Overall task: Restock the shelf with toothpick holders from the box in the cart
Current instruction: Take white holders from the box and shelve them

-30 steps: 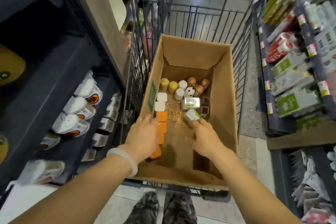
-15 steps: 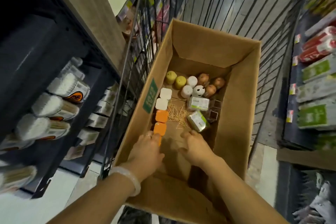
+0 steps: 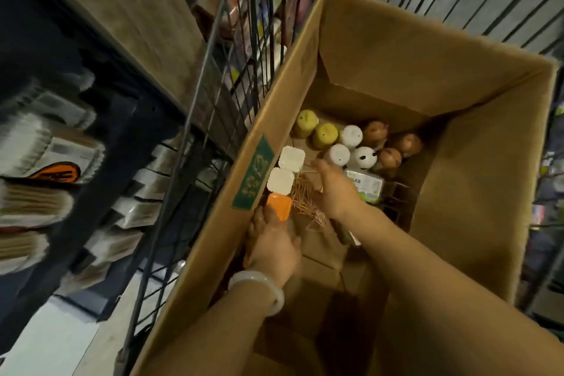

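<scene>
Both hands have pushed deeper into the box (image 3: pixel 476 192) since a moment ago, so picking is starting. The left hand (image 3: pixel 274 249) reaches the orange holder (image 3: pixel 279 205) by the box's left wall, its grip hidden; the right hand (image 3: pixel 334 189), fingers loosely spread and empty, hovers above the spilled toothpicks (image 3: pixel 305 198) mid-floor.

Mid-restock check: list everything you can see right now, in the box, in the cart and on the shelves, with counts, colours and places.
cardboard box: one, brown, inside the cart
wire cart: one, dark, around the box
round holders: eight; two yellow-green, three white, three brown; far end of box floor
square holders: two white, one orange visible, in a row along the box's left wall
loose toothpicks: scattered pile, tan, box floor
green-labelled packet: one, partly behind the right hand
shelf goods: blurred white packs, left shelf; count unclear
bracelet: one, pale, left wrist
left hand: at the orange holder
right hand: over the toothpicks
</scene>
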### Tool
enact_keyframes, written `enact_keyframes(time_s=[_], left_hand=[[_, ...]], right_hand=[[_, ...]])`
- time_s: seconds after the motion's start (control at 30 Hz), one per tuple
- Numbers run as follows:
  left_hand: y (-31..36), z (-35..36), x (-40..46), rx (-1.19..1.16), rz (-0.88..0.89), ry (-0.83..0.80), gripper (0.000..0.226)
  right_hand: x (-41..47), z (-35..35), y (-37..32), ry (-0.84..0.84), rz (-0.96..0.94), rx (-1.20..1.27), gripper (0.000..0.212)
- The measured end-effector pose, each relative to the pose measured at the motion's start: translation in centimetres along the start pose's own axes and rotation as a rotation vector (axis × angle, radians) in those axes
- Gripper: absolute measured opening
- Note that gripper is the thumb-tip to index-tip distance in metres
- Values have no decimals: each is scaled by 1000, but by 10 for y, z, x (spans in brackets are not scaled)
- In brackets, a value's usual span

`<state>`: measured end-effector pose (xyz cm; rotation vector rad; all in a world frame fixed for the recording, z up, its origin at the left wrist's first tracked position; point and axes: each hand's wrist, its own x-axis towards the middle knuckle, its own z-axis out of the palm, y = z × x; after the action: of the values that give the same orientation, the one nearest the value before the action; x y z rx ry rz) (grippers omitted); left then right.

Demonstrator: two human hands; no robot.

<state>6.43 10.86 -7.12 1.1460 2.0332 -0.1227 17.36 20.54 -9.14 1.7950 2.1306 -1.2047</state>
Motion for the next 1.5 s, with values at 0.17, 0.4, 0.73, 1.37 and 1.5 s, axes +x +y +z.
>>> enact_keyframes(time_s=[0.17, 0.4, 0.73, 1.37, 1.5], left_hand=[[13, 17, 32, -91, -140, 62, 95], [33, 30, 83, -346, -284, 175, 100], [38, 35, 90, -452, -182, 378, 68], [39, -91, -76, -943, 403, -160, 50], [31, -118, -110, -918, 483, -199, 46]], right_hand=[[46, 12, 7, 3, -84, -88, 74], [78, 16, 8, -73, -301, -307, 80], [69, -3, 9, -52, -227, -251, 60], [-134, -100, 7, -3, -22, 921, 56], [-170, -97, -20, 70, -40, 984, 50]])
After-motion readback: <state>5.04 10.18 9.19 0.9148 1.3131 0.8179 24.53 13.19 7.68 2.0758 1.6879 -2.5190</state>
